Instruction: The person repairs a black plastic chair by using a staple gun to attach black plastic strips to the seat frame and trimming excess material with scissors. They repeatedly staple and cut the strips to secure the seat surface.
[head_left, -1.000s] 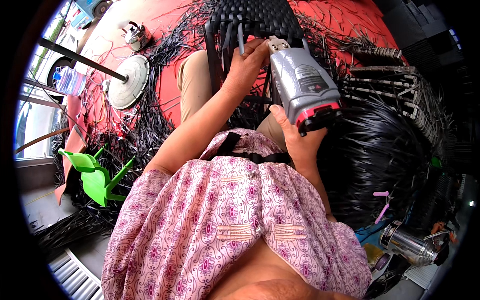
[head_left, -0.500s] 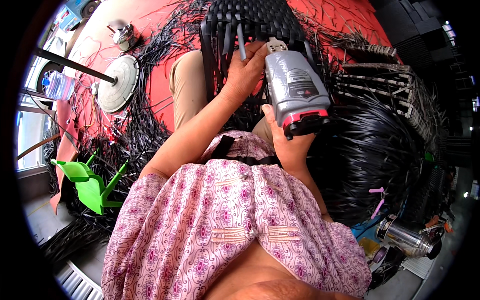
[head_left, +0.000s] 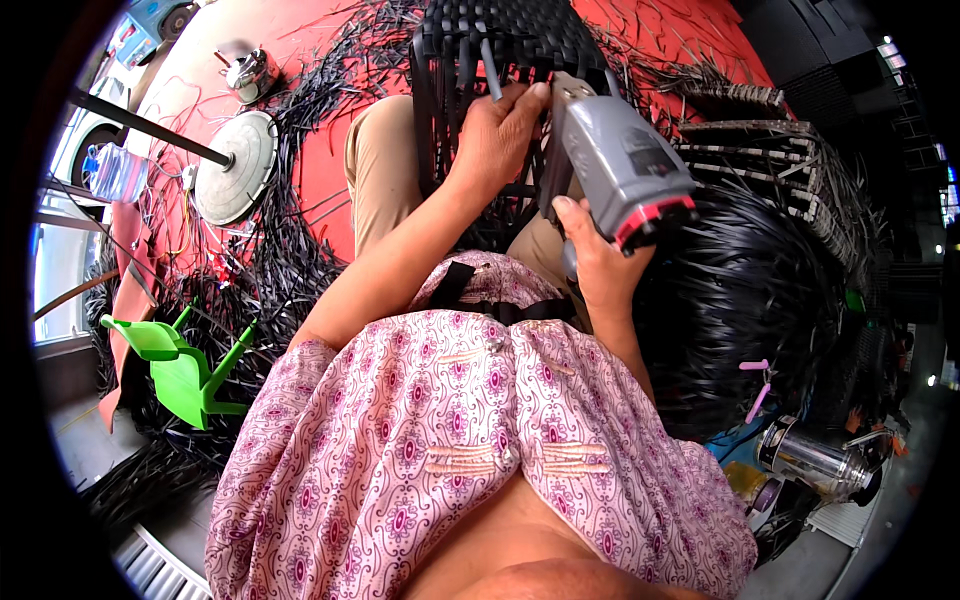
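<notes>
My right hand (head_left: 598, 262) grips the handle of a grey power tool (head_left: 625, 170) with a red band at its rear, its nose pointed at a black woven frame (head_left: 500, 45) that rests against my lap. My left hand (head_left: 497, 135) is pressed on that frame, fingers closed around a dark strip (head_left: 491, 82) just left of the tool's nose. The frame's lower part is hidden behind my hands and knee.
Loose black strips (head_left: 270, 270) litter the red floor on the left. A round white disc on a dark pole (head_left: 237, 180), a green plastic stool (head_left: 185, 370), a bundle of black strips (head_left: 750, 300) and a metal flask (head_left: 815, 462) lie around me.
Both hands and the tool have stayed on the woven frame. The view has shifted slightly, so the frame and tool sit a little higher and to the right.
</notes>
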